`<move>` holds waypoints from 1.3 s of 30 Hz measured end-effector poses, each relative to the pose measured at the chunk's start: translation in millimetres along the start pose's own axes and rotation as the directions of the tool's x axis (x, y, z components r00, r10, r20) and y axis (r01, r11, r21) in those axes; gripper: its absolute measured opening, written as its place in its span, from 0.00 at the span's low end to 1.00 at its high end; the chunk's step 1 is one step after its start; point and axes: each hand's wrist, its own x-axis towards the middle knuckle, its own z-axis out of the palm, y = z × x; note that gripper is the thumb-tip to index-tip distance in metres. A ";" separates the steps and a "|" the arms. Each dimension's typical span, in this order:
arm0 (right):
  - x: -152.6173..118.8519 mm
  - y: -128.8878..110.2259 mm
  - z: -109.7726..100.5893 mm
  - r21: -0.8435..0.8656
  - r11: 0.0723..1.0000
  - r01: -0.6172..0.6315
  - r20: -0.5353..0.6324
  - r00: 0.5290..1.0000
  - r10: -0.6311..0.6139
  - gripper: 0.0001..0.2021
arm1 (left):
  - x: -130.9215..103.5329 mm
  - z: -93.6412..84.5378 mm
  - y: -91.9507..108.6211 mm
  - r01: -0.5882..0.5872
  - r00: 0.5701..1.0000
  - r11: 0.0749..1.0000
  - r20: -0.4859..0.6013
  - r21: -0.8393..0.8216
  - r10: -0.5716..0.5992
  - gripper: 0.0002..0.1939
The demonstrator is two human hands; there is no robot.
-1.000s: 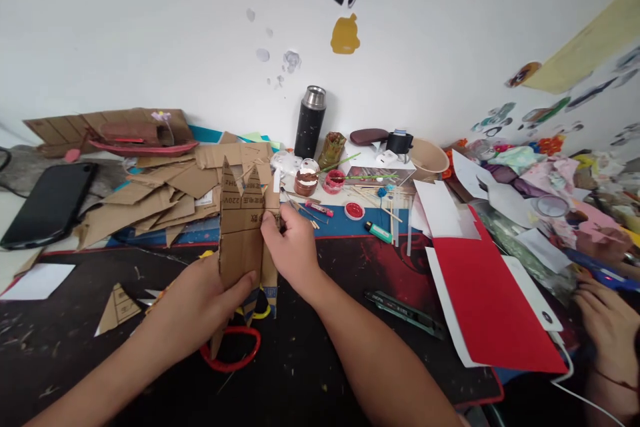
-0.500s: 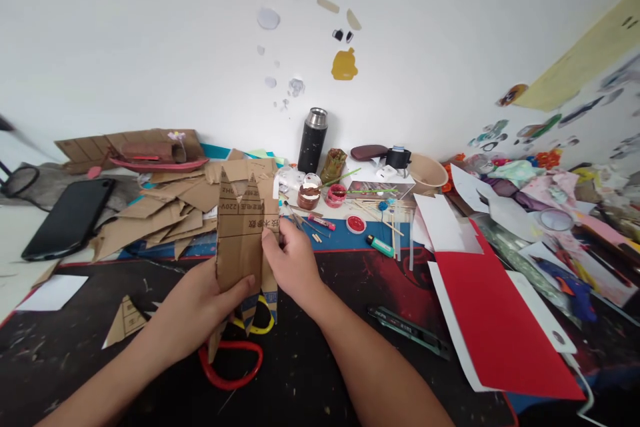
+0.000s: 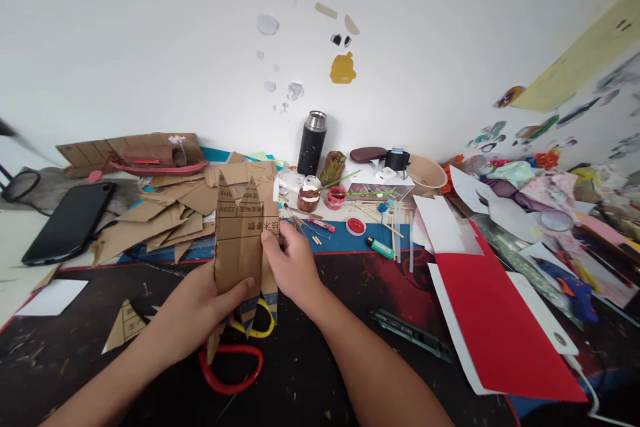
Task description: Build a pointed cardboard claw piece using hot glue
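Upright between my hands is a brown cardboard piece with pointed ends at top and bottom and black printing on its face. My left hand grips its lower left part, thumb across the front. At its right edge, my right hand pinches the cardboard between thumb and fingers. Scissors with one red handle loop and one yellow loop lie on the dark mat, partly hidden behind the cardboard. A small triangular cardboard scrap lies left of my left forearm.
Cardboard scraps and a black phone lie at the left. A black flask, paint jars and thin sticks stand or lie at the back. Rightward are a cutter, a red sheet and a glue gun.
The view has tilted slightly, so the scene sits a little lower. Both hands keep hold of the cardboard, which has turned very slightly.
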 end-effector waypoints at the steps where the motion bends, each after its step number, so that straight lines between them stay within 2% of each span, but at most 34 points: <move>1: 0.2 0.0 -0.6 0.016 1.000 0.006 0.000 1.000 -0.006 0.17 | 0.0 -0.5 1.4 -0.005 1.000 1.000 -0.010 -0.022 0.005 0.18; 6: 0.9 -0.2 -2.8 0.025 1.000 -0.005 -0.004 1.000 0.005 0.21 | -0.2 1.2 5.4 0.032 0.999 0.994 0.003 -0.109 -0.032 0.17; 11: 0.6 -0.3 -2.6 -0.045 0.999 0.005 -0.021 1.000 -0.006 0.20 | 0.3 3.8 3.8 -0.021 0.998 0.994 -0.056 -0.107 0.015 0.15; 15: 0.9 0.4 -0.8 0.054 0.998 -0.019 -0.011 1.000 0.020 0.20 | 0.8 3.1 4.0 0.015 0.999 0.983 -0.045 -0.185 -0.024 0.13; 20: 0.1 -3.3 1.0 0.192 0.981 -0.028 0.024 0.999 0.024 0.19 | 2.4 -0.5 3.9 0.100 0.994 0.943 -0.013 -0.316 -0.109 0.17; 24: -3.0 -6.0 1.5 0.162 0.986 -0.031 0.076 0.997 0.019 0.18 | 4.2 -3.8 0.1 0.113 0.987 0.913 -0.058 -0.391 -0.147 0.22; 28: -4.3 -6.3 1.0 0.096 0.995 -0.026 0.068 0.998 0.019 0.19 | 6.1 -7.6 -5.8 0.146 0.973 0.868 -0.089 -0.474 -0.213 0.29; 32: -5.8 -7.6 1.2 0.079 0.997 -0.007 0.095 0.995 -0.001 0.20 | 9.5 -14.3 -6.9 0.059 0.958 0.803 -0.191 -0.593 -0.212 0.33; 34: -7.0 -8.8 0.9 0.076 0.997 0.008 0.114 0.993 -0.016 0.21 | 9.1 -18.0 -4.3 0.016 0.950 0.808 -0.242 -0.589 -0.195 0.33; 37: -8.1 -10.7 -0.5 0.090 0.996 0.011 0.137 0.990 -0.024 0.20 | 2.9 -22.0 -0.3 -0.067 0.926 0.880 -0.357 -0.470 -0.121 0.32; 39: -7.7 -11.6 -1.6 0.116 0.993 -0.006 0.140 0.990 -0.010 0.17 | -3.8 -23.5 0.3 -0.130 0.880 0.934 -0.472 -0.334 -0.046 0.30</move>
